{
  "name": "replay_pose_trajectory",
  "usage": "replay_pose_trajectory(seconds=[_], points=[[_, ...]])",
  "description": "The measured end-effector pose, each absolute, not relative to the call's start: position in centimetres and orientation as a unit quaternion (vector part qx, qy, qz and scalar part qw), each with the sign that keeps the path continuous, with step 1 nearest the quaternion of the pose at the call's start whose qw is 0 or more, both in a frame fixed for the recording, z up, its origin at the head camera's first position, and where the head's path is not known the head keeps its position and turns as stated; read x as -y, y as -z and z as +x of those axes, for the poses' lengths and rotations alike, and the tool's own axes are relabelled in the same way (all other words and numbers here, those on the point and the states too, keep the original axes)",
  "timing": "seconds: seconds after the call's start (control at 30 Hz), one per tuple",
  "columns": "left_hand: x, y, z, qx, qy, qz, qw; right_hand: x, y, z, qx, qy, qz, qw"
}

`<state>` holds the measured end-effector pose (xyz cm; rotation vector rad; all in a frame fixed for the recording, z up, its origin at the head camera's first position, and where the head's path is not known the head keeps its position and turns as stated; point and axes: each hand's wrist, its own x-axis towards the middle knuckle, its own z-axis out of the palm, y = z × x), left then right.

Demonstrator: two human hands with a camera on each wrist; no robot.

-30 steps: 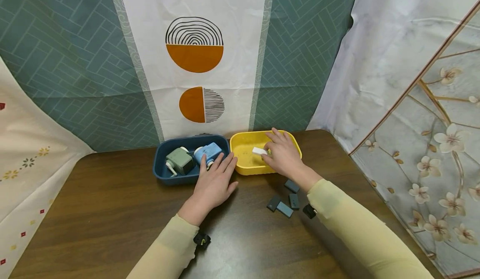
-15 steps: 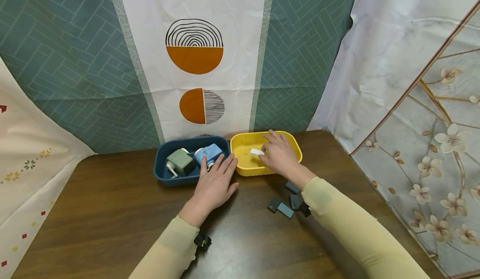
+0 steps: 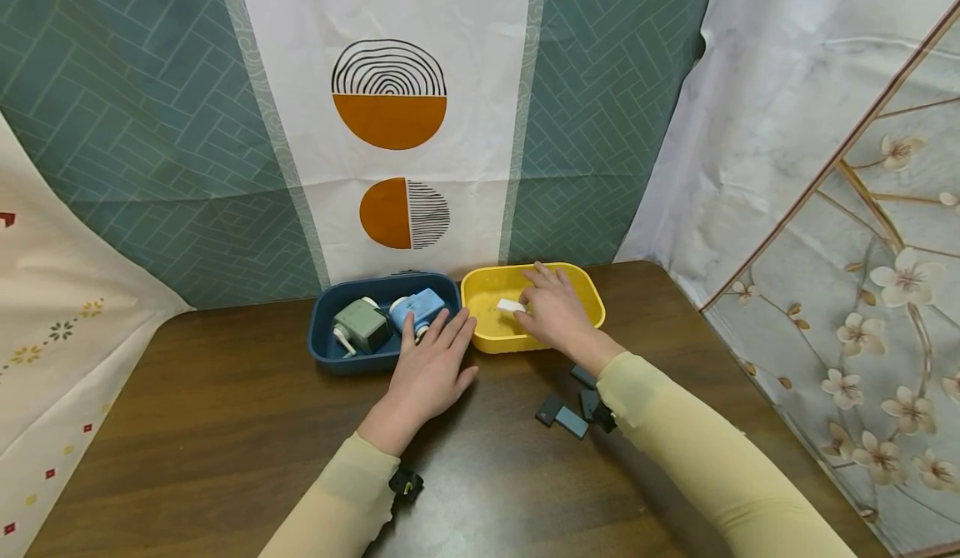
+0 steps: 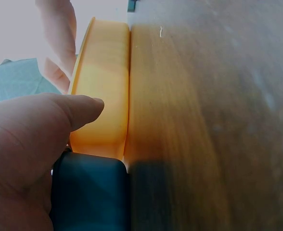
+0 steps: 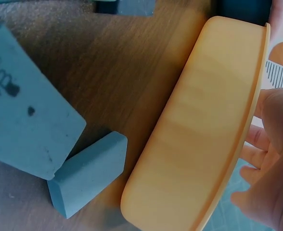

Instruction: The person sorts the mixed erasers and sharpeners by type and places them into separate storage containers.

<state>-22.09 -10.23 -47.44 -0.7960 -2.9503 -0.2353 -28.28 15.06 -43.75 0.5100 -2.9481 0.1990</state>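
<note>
My right hand [image 3: 558, 312] reaches into the yellow bin [image 3: 504, 345] and pinches a small white eraser [image 3: 511, 306] at its right end. Whether the eraser touches the bin's floor I cannot tell. With its fingers straight and spread, my left hand [image 3: 429, 372] rests over the front right corner of the navy bin [image 3: 341, 366]. Inside that bin lie a green crank pencil sharpener [image 3: 362, 325] and a light blue one [image 3: 417, 306]; the left fingertips are close to the blue one. In the right wrist view the yellow wall hides the eraser.
Several dark blue-grey erasers [image 3: 572, 422] lie loose on the wooden table [image 3: 225, 441] below the right forearm. One block [image 5: 33, 106] is marked 4B. A patterned cloth [image 3: 390, 208] hangs right behind the two bins, which stand side by side.
My right hand has shifted a little to the left inside the yellow bin, carrying the white eraser. The right wrist now covers more of the dark erasers. My left hand stays put.
</note>
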Motion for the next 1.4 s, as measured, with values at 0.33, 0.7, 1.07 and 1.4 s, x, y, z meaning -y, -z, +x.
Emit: replay_pose_trajectory(seconds=[0.33,0.7,1.07,1.4], points=[[10.2,47.6,-22.0,0.961,0.077,-0.261,0.041,-14.6,44.1,-28.5,0.981,-0.065,0.170,0.062],[10.2,47.8,-21.7,0.960,0.063,-0.264,0.063,-14.2,44.0,-28.3,0.983,-0.061,0.167,0.054],[10.1,47.4,-22.0,0.962,0.074,-0.260,0.046,-16.0,43.2,-27.6,0.981,-0.077,0.168,0.059],[10.2,47.2,-22.1,0.962,0.072,-0.261,0.045,-17.1,42.8,-26.2,0.971,-0.068,0.205,0.104]])
